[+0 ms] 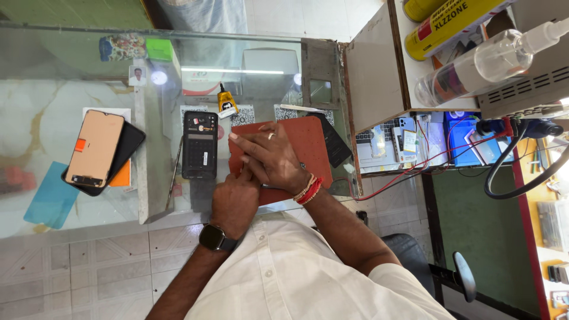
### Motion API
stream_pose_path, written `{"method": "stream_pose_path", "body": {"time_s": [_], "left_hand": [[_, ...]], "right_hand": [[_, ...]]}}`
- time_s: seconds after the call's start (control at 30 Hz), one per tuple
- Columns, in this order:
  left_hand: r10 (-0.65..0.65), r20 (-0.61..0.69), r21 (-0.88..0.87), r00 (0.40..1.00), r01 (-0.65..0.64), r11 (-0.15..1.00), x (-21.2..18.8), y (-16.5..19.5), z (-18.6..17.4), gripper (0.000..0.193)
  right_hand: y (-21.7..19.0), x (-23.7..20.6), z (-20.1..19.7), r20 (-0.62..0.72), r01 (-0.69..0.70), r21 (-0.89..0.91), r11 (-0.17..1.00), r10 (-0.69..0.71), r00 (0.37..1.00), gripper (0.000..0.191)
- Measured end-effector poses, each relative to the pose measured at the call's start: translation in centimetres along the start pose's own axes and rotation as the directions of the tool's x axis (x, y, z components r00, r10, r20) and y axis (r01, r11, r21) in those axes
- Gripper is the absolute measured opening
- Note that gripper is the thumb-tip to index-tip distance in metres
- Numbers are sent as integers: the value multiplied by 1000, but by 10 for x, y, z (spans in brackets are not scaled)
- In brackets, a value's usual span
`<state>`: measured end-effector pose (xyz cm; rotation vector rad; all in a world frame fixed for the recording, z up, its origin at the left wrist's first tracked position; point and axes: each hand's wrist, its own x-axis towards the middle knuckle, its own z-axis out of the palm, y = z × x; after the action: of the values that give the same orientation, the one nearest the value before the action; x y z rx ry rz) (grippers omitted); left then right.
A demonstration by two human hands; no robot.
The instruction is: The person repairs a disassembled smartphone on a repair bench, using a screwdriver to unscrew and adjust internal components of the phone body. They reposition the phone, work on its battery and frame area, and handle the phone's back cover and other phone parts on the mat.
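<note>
My right hand, with a ring and red thread at the wrist, lies palm down with fingers stretched on a red-brown mat on the glass counter. My left hand, a black watch on its wrist, is curled at the mat's near edge, its fingertips meeting my right thumb. Anything between them is hidden. Just left of the mat lies an opened black phone with its insides showing. A small glue tube with a yellow label lies behind it.
At the left, a phone display with a copper back rests on a black phone, beside a blue film. On the right are shelves with yellow spray cans, a clear spray bottle, red wires and a black cable.
</note>
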<state>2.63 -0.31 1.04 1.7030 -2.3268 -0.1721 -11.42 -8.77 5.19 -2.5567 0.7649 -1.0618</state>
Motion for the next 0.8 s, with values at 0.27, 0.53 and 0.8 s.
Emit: {"method": "stream_pose_path", "body": {"time_s": [0.27,0.53,0.8], "left_hand": [[6,-23,-31,1000,-7,1000,1,1,-3,23],[15,-43,-31,999,-16,999,2,2,-3,23],[17,-80,-46,997,-21,999,1,1,-2,25]], "right_hand": [[5,-3,5,0,-1,-7,1000,1,1000,59],[5,-2,2,-3,-2,-107,994,2,1000,55],[-3,0,3,-68,40,-234,971,-57,996,55]]}}
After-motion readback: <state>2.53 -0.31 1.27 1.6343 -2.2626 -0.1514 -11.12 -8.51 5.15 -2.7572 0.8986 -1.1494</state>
